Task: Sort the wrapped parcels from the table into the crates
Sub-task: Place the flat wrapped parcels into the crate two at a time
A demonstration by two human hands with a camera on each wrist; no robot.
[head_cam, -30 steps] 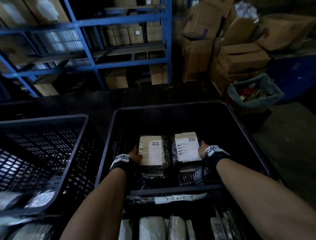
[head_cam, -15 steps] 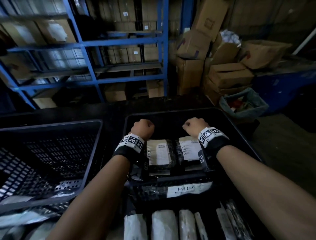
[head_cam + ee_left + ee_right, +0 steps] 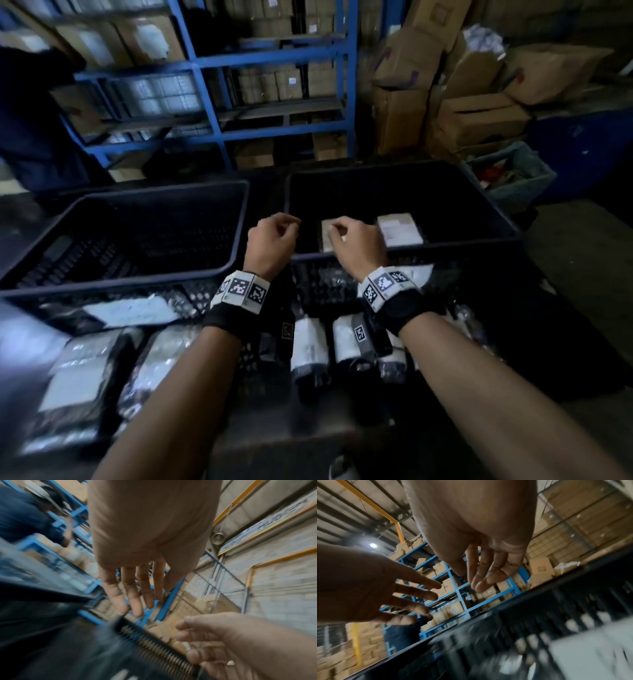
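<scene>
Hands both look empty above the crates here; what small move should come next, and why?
Probably bring both hands back and down to the wrapped parcels on the near side. The left hand and right hand hold nothing, fingers loose in the wrist views. Two labelled parcels already lie in the right crate, while several more wait unsorted.

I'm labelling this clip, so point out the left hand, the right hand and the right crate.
left hand [image 3: 270,245], head view, on the back of the hand.
right hand [image 3: 358,245], head view, on the back of the hand.
right crate [image 3: 455,248], head view, on its near rim.
</scene>
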